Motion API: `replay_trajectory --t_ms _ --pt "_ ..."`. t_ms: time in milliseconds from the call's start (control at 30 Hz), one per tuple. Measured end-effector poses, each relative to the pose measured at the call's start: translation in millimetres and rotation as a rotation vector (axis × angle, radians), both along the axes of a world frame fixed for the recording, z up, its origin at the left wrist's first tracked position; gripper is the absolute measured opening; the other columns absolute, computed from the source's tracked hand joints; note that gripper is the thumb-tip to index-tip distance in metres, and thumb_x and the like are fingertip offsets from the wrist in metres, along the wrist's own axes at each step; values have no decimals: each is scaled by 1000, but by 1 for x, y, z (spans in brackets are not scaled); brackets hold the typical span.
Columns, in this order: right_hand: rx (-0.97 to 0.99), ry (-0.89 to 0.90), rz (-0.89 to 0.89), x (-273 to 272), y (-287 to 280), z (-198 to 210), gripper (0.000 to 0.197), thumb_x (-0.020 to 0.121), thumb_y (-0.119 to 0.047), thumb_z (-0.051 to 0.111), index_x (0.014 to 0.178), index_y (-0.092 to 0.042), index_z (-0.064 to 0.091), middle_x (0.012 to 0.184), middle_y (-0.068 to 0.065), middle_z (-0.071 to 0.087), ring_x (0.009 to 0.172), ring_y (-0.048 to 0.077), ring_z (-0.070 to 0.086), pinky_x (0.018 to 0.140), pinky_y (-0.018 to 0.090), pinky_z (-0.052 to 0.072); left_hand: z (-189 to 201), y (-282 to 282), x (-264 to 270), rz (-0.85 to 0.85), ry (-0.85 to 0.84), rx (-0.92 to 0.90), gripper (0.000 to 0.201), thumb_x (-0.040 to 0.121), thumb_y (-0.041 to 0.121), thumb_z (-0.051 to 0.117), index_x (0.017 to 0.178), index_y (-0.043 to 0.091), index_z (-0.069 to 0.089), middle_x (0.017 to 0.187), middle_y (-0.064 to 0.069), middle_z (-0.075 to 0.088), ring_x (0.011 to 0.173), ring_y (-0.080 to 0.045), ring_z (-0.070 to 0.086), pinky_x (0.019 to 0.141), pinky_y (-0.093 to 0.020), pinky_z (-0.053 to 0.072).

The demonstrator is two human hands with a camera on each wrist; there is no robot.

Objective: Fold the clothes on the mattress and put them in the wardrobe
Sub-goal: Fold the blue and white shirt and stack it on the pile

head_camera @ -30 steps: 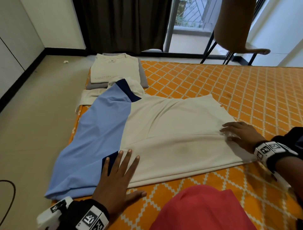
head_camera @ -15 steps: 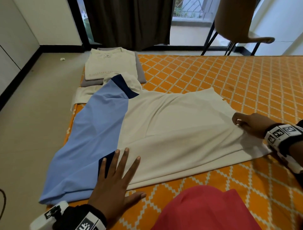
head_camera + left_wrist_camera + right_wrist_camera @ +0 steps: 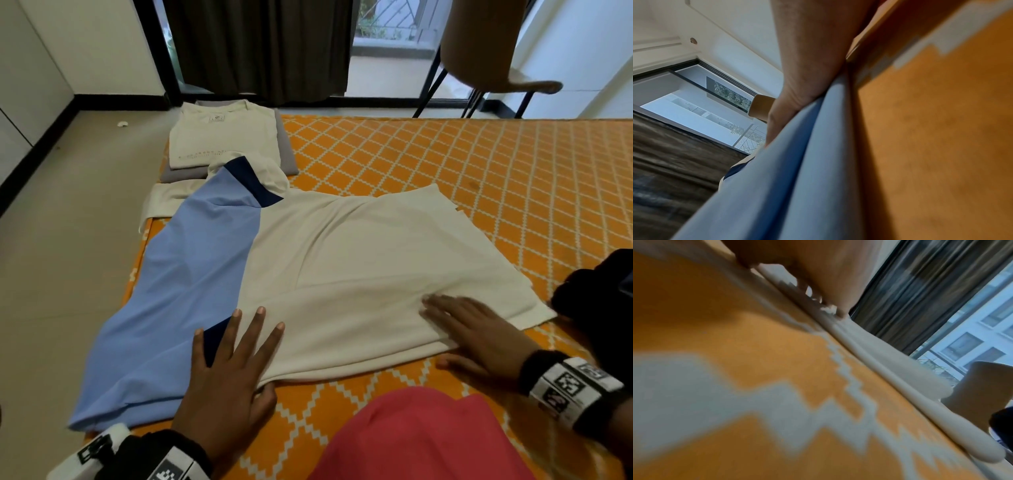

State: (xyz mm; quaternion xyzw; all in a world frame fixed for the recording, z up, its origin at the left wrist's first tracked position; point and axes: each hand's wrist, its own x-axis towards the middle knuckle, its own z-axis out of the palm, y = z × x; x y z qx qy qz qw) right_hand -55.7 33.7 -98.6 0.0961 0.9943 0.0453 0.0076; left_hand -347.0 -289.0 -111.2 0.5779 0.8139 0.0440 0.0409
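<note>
A cream shirt with light blue and navy panels [image 3: 342, 274] lies spread on the orange patterned mattress [image 3: 479, 171]. My left hand [image 3: 236, 353] presses flat on its near edge by the navy patch, fingers spread. My right hand [image 3: 472, 329] lies flat on the cream hem near the right corner, thumb on the mattress. The left wrist view shows the blue cloth [image 3: 789, 162] under the palm, and the right wrist view shows the folded cream edge [image 3: 890, 369] on the mattress. A folded cream shirt [image 3: 226, 137] sits on a folded grey one [image 3: 284, 147] at the far left corner.
A red garment [image 3: 428, 438] lies at the near edge below my hands. A dark garment [image 3: 596, 301] sits at the right. A brown chair [image 3: 486, 44] stands beyond the mattress by the dark curtain [image 3: 260, 44]. Tiled floor [image 3: 61, 257] runs along the left side.
My right hand, which pinched the hem at the far right half a second ago, has moved nearer and left and now lies flat on the cloth. The left hand has stayed put.
</note>
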Motion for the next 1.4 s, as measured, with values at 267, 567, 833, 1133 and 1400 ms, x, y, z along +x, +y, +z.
replay_trajectory --t_ms 267,567,833,1133,1400 --pt "-76 93 -123 16 -9 -6 58 100 -40 32 151 -13 29 158 5 26 145 16 25 115 33 30 -7 2 -4 -47 137 -46 120 40 1 84 148 30 39 155 -5 36 139 -32 32 94 -70 34" --pt "10 -21 -603 29 18 -16 76 77 6 68 145 7 33 147 29 36 132 45 43 99 54 45 3 -24 -16 99 47 -207 143 42 -11 80 154 40 6 161 -4 20 145 -29 24 97 -65 37" --pt "-57 -179 -943 34 21 7 66 102 -18 26 150 -1 -16 161 17 -13 150 27 2 119 38 17 31 -68 -59 259 -124 -460 102 100 9 45 129 45 -47 144 6 -47 145 -25 -27 114 -62 14" --pt "65 -44 -718 44 4 4 74 97 -20 39 154 -8 -7 161 15 0 148 31 12 119 43 14 33 -87 -69 180 -82 -214 111 95 14 55 131 50 -44 151 0 -36 144 -24 -27 114 -62 12" --pt "-155 -35 -281 16 -19 19 80 83 -26 34 155 -33 0 162 -14 -3 143 18 23 118 26 6 -2 -43 -32 -76 202 -60 146 31 14 94 156 25 17 162 -3 16 151 -23 -5 108 -59 17"
